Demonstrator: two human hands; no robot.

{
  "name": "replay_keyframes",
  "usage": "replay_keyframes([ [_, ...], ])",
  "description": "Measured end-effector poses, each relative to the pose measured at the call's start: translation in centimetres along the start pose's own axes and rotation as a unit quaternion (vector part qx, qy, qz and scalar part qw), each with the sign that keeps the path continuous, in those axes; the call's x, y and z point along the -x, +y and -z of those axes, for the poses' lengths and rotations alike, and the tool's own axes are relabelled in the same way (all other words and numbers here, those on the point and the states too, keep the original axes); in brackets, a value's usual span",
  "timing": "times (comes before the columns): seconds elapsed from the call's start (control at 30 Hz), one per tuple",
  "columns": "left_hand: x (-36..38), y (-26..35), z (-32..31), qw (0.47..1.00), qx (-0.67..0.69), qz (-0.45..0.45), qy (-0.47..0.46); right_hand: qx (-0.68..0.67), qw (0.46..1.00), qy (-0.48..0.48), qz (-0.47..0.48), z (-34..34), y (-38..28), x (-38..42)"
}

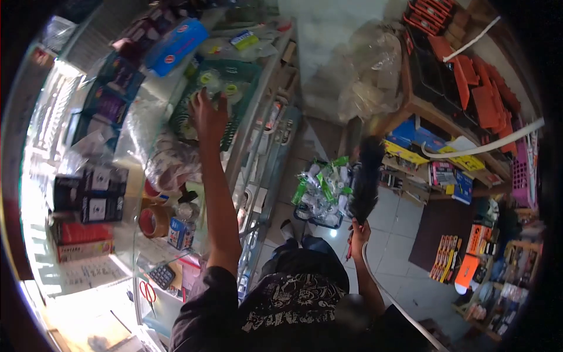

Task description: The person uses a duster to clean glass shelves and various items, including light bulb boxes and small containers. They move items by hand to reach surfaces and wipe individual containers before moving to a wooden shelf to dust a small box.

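My left hand (208,117) reaches over a green plastic basket (249,76) on the glass counter. Its fingers are apart, near round packs with yellow-green labels (233,91) inside the basket; I see nothing held. My right hand (360,233) is closed round the lower end of a black feather duster (366,182), whose fluffy head points up and away from me. Something red shows beside those fingers. Left of the duster, on the floor, a dark crate (328,222) is filled with clear and green plastic packs (319,185).
On the counter are a blue box (176,47), rolls of brown tape (153,221), a calculator (161,274) and red-handled scissors (147,290). Shelves (428,105) with orange trays line the right. A white cable (404,317) runs past my right arm. Battery packs (447,258) stand lower right.
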State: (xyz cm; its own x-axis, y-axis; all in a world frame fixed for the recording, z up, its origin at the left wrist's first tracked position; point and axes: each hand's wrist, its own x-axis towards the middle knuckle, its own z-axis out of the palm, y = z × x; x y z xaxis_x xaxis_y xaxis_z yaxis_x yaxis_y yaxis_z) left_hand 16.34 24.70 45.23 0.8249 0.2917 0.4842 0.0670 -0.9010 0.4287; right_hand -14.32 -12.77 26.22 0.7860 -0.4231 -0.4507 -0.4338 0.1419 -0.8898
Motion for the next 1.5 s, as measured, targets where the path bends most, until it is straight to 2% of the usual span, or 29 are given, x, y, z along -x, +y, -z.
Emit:
replay_keyframes([
  [0.07, 3.9, 3.9, 2.2, 0.979, 0.195, -0.045, 0.034, 0.033, 0.999, 0.015, -0.024, 2.5, 2.1, 0.9],
  [0.13, 10.8, 6.3, 0.7, 0.955, 0.294, -0.036, 0.008, 0.073, 0.994, 0.017, -0.08, 5.1, 5.8, 1.6],
  [0.2, 19.7, 8.2, -3.6, 0.911, 0.403, -0.003, -0.09, 0.116, 0.984, 0.069, -0.116, 7.2, 10.1, 3.1],
  [0.23, 23.1, 8.7, -5.2, 0.903, 0.364, -0.012, -0.225, 0.109, 0.982, 0.08, -0.134, 8.6, 12.4, 3.8],
  [0.27, 28.5, 7.9, -9.6, 0.887, 0.351, -0.018, -0.3, 0.105, 0.978, 0.089, -0.155, 10.3, 14.5, 5.0],
  [0.33, 36.9, 5.9, -14.4, 0.856, 0.236, -0.055, -0.457, -0.056, 0.966, 0.123, -0.22, 13.1, 18.6, 7.4],
  [0.37, 40.9, 4.4, -16.2, 0.853, 0.237, -0.047, -0.463, -0.01, 0.961, 0.139, -0.238, 13.0, 18.7, 8.6],
  [0.43, 47.0, 2.3, -19.4, 0.845, 0.073, -0.163, -0.504, 0.056, 0.956, 0.137, -0.253, 13.7, 20.2, 10.6],
  [0.47, 48.2, 2.1, -20.3, 0.842, 0.075, -0.158, -0.511, 0.056, 0.931, 0.181, -0.313, 13.7, 20.8, 11.4],
  [0.53, 49.9, 1.7, -22.6, 0.813, 0.033, -0.239, -0.53, -0.011, 0.902, 0.195, -0.384, 14.6, 22.0, 12.9],
  [0.57, 50.3, 2.1, -24.3, 0.814, 0.014, -0.265, -0.517, -0.083, 0.912, 0.129, -0.379, 15.4, 22.4, 13.6],
  [0.67, 51.7, 2.4, -28.4, 0.812, -0.015, -0.31, -0.495, -0.017, 0.932, 0.143, -0.333, 15.0, 24.1, 15.0],
  [0.7, 52.1, 2.2, -29.8, 0.822, -0.009, -0.332, -0.462, -0.015, 0.931, 0.145, -0.335, 14.8, 24.3, 15.1],
  [0.8, 52.6, 2.2, -31.1, 0.791, -0.007, -0.332, -0.514, 0.028, 0.935, 0.122, -0.332, 13.4, 23.0, 14.4],
  [0.93, 54.3, 1.9, -32.2, 0.818, -0.031, -0.348, -0.456, 0.026, 0.933, 0.124, -0.336, 12.7, 21.6, 12.2],
  [1.03, 55.1, 1.7, -33.0, 0.814, -0.002, -0.336, -0.473, 0.032, 0.942, 0.105, -0.317, 12.7, 20.8, 10.8],
  [1.07, 54.7, 1.9, -32.6, 0.816, -0.004, -0.333, -0.472, -0.016, 0.94, 0.113, -0.322, 13.3, 21.6, 10.2],
  [1.13, 54.8, 2.0, -31.7, 0.814, -0.036, -0.405, -0.415, -0.059, 0.936, 0.115, -0.328, 13.7, 21.7, 9.7],
  [1.17, 55.1, 1.9, -31.4, 0.838, -0.05, -0.414, -0.352, -0.025, 0.94, 0.115, -0.32, 13.4, 21.2, 9.3],
  [1.2, 55.1, 1.6, -31.2, 0.84, -0.053, -0.41, -0.351, 0.009, 0.943, 0.114, -0.312, 13.1, 20.7, 9.0],
  [1.27, 54.4, 1.6, -30.9, 0.823, -0.024, -0.411, -0.39, 0.029, 0.939, 0.119, -0.32, 12.5, 19.9, 8.4],
  [1.3, 54.1, 1.5, -30.8, 0.8, 0.008, -0.395, -0.452, 0.043, 0.94, 0.118, -0.317, 12.2, 19.6, 8.3],
  [1.4, 53.8, 1.2, -31.2, 0.78, 0.066, -0.383, -0.491, 0.059, 0.945, 0.108, -0.304, 12.4, 19.1, 8.3],
  [1.43, 51.7, 1.9, -29.7, 0.772, 0.079, -0.377, -0.505, 0.054, 0.95, 0.099, -0.292, 12.3, 19.1, 8.5],
  [1.5, 51.2, 2.2, -28.5, 0.779, 0.077, -0.382, -0.491, 0.023, 0.952, 0.099, -0.289, 13.1, 19.9, 8.9],
])
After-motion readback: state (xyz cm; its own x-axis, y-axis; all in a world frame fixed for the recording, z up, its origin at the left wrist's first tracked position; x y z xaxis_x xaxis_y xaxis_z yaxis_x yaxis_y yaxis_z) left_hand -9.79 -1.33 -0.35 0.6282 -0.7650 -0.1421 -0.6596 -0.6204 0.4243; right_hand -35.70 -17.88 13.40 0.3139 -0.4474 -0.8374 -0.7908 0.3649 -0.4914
